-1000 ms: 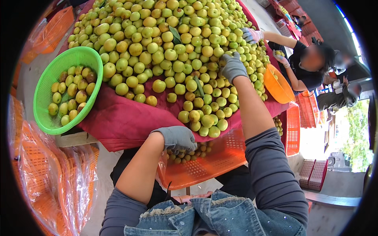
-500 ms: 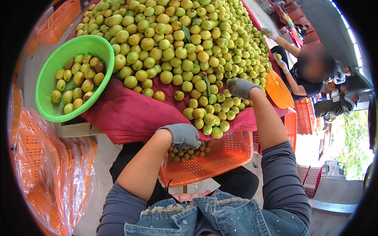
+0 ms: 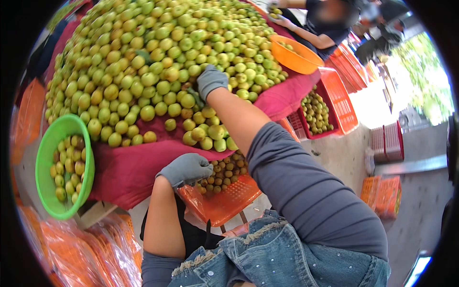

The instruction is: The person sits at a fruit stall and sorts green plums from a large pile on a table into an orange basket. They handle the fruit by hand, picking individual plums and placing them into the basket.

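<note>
While left hand (image 3: 185, 168) overhangs orange crate (image 3: 224, 203), right hand (image 3: 211, 81) touches fruit pile (image 3: 143, 62)

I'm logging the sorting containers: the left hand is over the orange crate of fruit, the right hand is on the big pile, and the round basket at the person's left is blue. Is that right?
Not quite: the round basket is green, not blue, as the head view shows. The rest holds: the left hand is over the orange crate, and the right hand is on the big pile.
</note>
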### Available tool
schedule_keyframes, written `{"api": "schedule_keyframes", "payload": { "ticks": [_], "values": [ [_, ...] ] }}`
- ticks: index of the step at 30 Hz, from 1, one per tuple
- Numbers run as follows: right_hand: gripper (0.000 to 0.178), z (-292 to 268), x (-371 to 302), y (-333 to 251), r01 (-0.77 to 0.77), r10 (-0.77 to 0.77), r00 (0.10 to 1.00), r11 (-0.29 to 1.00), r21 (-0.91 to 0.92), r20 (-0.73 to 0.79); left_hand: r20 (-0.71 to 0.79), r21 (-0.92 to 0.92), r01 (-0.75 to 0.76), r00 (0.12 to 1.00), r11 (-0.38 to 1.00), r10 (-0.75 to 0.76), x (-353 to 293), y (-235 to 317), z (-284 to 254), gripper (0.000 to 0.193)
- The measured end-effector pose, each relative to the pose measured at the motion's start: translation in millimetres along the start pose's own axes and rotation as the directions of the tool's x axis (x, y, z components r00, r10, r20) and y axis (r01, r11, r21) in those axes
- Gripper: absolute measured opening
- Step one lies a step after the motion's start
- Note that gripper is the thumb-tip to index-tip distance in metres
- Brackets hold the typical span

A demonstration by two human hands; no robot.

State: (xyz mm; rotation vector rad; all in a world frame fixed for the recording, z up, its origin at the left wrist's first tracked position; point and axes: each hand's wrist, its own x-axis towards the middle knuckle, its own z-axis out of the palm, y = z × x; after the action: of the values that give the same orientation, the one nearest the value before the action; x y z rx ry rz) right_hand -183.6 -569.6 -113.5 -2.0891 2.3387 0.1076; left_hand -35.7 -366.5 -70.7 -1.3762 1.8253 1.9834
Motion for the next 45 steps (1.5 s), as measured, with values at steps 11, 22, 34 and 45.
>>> {"api": "schedule_keyframes", "payload": {
  "ticks": [11,22,34,45],
  "values": [
    [0.046,-39.0,-169.2,176.1,0.029,0.125,0.979,0.699,0.714,-0.162,0.005,-0.092,0.061,0.998,0.994,-0.061,-1.9,6.1,-3.9,0.020],
    [0.054,-23.8,-167.4,467.5,0.137,0.551,0.794,-0.574,0.807,0.257,-0.110,-0.224,0.093,0.987,0.970,-0.120,12.8,8.5,5.8,0.020],
    [0.047,126.0,-228.7,618.1,0.391,0.514,0.607,-0.857,0.336,0.605,-0.409,-0.422,-0.098,0.908,0.901,-0.093,23.8,6.5,31.4,0.028],
    [0.054,123.5,-129.7,764.9,0.039,0.408,0.910,-0.251,0.967,0.069,-0.498,-0.393,-0.149,0.864,0.908,-0.073,28.0,15.2,29.0,0.061]
  ]
}}
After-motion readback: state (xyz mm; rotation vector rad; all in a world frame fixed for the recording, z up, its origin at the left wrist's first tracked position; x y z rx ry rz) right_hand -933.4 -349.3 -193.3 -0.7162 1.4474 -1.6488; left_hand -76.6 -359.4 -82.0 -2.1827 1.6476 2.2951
